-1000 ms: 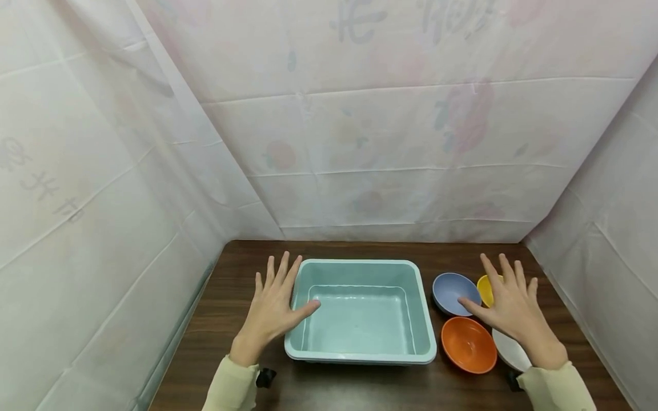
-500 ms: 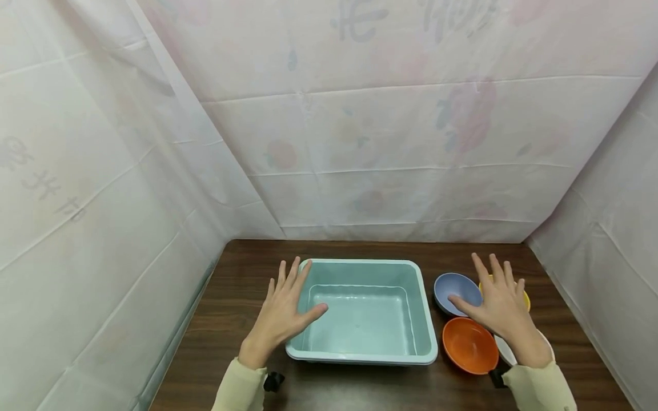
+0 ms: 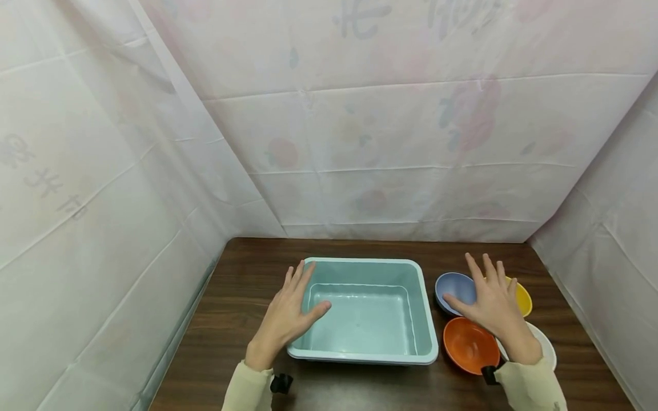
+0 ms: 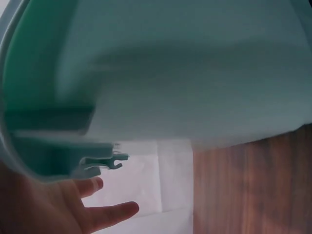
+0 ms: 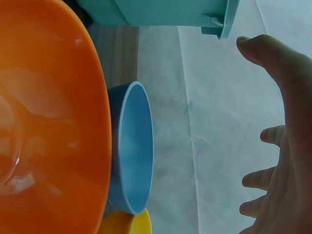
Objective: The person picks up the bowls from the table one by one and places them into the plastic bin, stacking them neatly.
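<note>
A pale teal plastic basin (image 3: 360, 358) stands on the dark wooden table. My left hand (image 3: 285, 317) hovers over its left edge with fingers spread and holds nothing. In the left wrist view that hand (image 4: 58, 209) shows beyond the basin wall (image 4: 195, 107). My right hand (image 3: 496, 305), fingers also spread, is above a group of bowls and grips none of them. Around it are a blue bowl (image 3: 454, 288), an orange bowl (image 3: 470, 345), a yellow bowl (image 3: 523, 299) and a white bowl (image 3: 545, 345). The hand and wrist partly cover the blue, yellow and white bowls.
White printed cloth hangs behind the table (image 3: 205, 342) and along both sides. A narrow strip of wood separates the basin from the bowls. Each wrist carries a small black device (image 3: 281, 383).
Both hands have drifted inward, the left to the right and the right to the left. More of the yellow and white bowls shows now. Basin and bowls stay in place on the table.
</note>
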### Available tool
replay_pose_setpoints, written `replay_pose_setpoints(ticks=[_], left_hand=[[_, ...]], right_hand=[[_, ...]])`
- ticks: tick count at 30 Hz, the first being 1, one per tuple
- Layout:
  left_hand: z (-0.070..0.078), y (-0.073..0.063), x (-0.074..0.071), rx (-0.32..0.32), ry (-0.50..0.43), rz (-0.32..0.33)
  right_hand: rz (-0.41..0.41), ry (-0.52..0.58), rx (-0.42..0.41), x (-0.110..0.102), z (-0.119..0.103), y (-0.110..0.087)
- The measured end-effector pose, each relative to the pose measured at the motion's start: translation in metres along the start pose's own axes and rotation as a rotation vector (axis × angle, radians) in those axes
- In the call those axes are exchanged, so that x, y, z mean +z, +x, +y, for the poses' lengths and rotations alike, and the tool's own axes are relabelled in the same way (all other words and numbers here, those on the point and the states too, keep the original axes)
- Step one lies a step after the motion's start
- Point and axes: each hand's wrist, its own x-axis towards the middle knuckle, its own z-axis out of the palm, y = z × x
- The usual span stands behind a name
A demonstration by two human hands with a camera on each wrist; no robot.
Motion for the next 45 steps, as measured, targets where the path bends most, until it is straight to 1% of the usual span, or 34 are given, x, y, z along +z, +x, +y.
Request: replay_pose_setpoints(ticks=[7, 14, 17, 20, 24, 28, 32, 34, 39, 45], left_hand=[[0.002, -0.004, 0.004, -0.006, -0.015, 0.000], [0.003, -0.006, 0.007, -0.047, -0.077, -0.046], [0.002, -0.006, 0.008, -0.041, -0.090, -0.051], [0.001, -0.007, 0.010, -0.027, -0.095, -0.043], [-0.001, -0.007, 0.011, -0.027, -0.120, -0.042], [-0.003, -0.006, 0.011, -0.019, -0.187, -0.045], [-0.006, -0.007, 0.013, -0.006, -0.264, -0.029], [-0.007, -0.007, 0.014, -0.001, -0.282, -0.023], [-0.008, -0.005, 0.017, -0.006, -0.299, -0.026], [-0.007, -0.004, 0.017, -0.011, -0.305, -0.025]], right_hand=[[-0.035, 0.034, -0.001, 0.009, 0.000, 0.001], [-0.052, 0.046, 0.010, 0.011, 0.000, 0.000], [-0.050, 0.044, 0.015, 0.013, 0.000, -0.001], [-0.058, 0.051, 0.024, 0.015, -0.001, -0.003], [-0.075, 0.063, 0.033, 0.019, -0.003, -0.004], [-0.078, 0.067, 0.037, 0.020, -0.004, -0.004], [-0.078, 0.065, 0.037, 0.022, -0.004, -0.005], [-0.079, 0.066, 0.038, 0.022, -0.003, -0.005], [-0.093, 0.061, 0.042, 0.023, -0.002, -0.003], [-0.107, 0.023, 0.015, 0.025, -0.001, 0.006]])
